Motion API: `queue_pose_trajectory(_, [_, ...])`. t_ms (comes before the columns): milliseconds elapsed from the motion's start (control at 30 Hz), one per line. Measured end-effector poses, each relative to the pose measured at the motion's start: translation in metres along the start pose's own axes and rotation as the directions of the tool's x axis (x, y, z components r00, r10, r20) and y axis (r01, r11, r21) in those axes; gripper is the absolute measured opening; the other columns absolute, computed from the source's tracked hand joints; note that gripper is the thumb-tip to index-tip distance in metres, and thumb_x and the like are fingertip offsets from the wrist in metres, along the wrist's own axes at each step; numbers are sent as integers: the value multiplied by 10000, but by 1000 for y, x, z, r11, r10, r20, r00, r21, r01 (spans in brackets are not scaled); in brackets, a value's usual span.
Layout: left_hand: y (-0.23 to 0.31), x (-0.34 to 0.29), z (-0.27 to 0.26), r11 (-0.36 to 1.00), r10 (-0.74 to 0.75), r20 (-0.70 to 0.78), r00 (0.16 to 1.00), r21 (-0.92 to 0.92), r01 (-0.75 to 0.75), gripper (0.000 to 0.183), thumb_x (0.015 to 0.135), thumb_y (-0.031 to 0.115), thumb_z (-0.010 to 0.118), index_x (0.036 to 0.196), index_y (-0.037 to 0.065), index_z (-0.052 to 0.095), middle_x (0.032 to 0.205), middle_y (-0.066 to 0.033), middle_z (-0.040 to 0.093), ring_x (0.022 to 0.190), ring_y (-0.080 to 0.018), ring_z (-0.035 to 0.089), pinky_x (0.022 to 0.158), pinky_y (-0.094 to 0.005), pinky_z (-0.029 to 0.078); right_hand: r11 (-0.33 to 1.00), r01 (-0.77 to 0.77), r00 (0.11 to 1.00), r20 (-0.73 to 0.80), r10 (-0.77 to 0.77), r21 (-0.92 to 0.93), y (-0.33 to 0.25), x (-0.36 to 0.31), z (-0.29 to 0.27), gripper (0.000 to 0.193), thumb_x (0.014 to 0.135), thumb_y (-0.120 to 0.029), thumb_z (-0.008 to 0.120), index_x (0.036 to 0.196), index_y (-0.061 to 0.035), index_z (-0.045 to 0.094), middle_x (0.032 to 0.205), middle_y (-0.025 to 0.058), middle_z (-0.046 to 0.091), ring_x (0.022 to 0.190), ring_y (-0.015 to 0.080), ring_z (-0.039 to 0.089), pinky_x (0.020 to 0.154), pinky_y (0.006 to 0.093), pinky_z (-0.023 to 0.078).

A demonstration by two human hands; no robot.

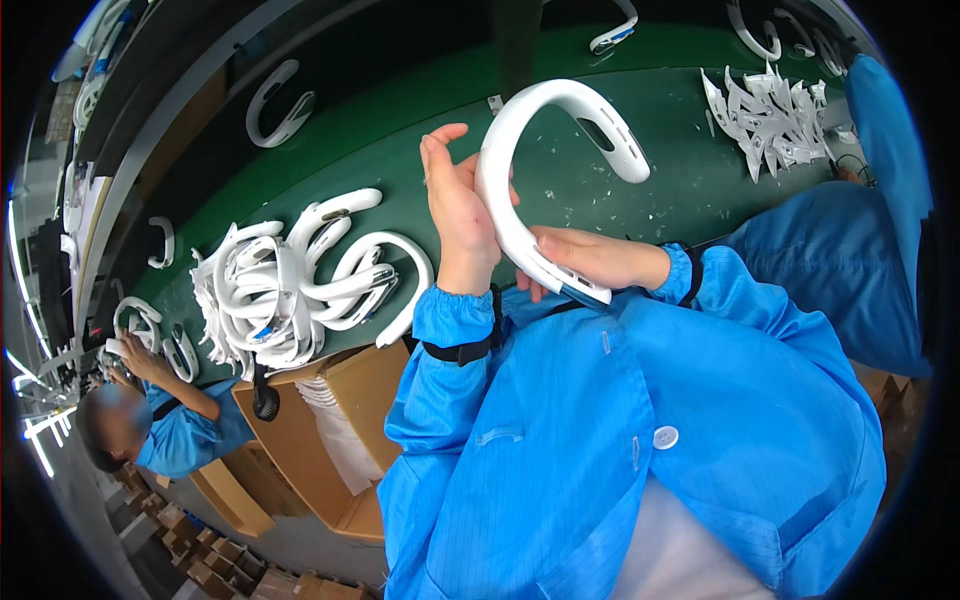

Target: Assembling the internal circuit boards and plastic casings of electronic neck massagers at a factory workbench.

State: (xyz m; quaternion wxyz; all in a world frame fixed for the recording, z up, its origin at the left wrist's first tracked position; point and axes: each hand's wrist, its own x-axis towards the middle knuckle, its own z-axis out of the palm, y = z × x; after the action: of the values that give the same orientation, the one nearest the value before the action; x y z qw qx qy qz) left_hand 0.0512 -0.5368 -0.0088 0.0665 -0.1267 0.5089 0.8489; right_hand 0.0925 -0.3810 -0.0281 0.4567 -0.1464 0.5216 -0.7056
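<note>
A white, C-shaped neck fan (495, 165) is held up before my chest, above the work surface, with its curve at the top. My left hand (463, 215) supports its left outer side, palm against the shell. Some of the left fingers reach behind to the inner edge, while others stick up beside it. My right hand (592, 258) grips the lower end, thumb on the near face and fingertips showing beneath. The fan's other end, with a dark slot, hangs free at the upper right.
A pile of white neck fans (290, 285) lies at left on the green conveyor belt (440, 130). White curved shell pieces (770, 120) are heaped far right. An open cardboard box (330, 430) stands below the belt's edge. Blue-clad co-workers sit left (190, 420) and right (830, 270).
</note>
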Motion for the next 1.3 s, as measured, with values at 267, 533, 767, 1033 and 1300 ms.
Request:
queue_pose_trajectory(267, [7, -39, 4, 983, 185, 179, 966, -20, -185, 648, 906, 577, 218, 1340, 97, 200, 666, -123, 551, 421, -155, 526, 377, -231, 406, 999, -10, 993, 121, 7, 31, -3, -6, 18, 460, 960, -448, 270, 1097, -35, 416, 843, 33, 494, 751, 74, 498, 661, 202, 447])
queue_pose_trajectory(533, [-14, -42, 6, 966, 249, -148, 957, 114, -234, 555, 919, 568, 166, 1156, 98, 341, 549, -90, 485, 384, -145, 463, 346, -249, 357, 961, -22, 999, -47, 9, -275, -18, -8, 30, 486, 969, -436, 221, 1046, -8, 439, 777, 55, 492, 655, 114, 501, 618, 222, 445])
queue_pose_trajectory(767, [-20, -29, -3, 997, 23, -196, 980, -64, -37, 533, 921, 556, 196, 1139, 91, 341, 598, -123, 524, 434, -197, 507, 378, -291, 400, 999, -42, 995, -92, 41, -13, -3, -4, 17, 504, 962, -458, 220, 998, -14, 458, 764, 75, 525, 606, 127, 546, 554, 249, 475])
queue_pose_trajectory(1033, [-36, -38, 7, 997, -26, -140, 990, -80, 15, 576, 937, 524, 172, 1228, 44, 299, 642, -144, 556, 628, -263, 600, 564, -340, 487, 990, 40, 996, -85, -29, 135, 9, -2, 8, 521, 961, -462, 211, 1112, -21, 444, 843, 75, 555, 671, 117, 570, 602, 238, 498])
queue_pose_trajectory(1300, [-52, -28, 9, 971, 198, -190, 962, 168, -167, 471, 963, 428, 186, 1157, 28, 341, 599, -107, 543, 510, -196, 578, 460, -274, 456, 976, 38, 983, -170, -75, -212, -3, -2, 14, 544, 981, -346, 240, 1430, -78, 90, 999, 99, 480, 701, 121, 509, 631, 265, 465])
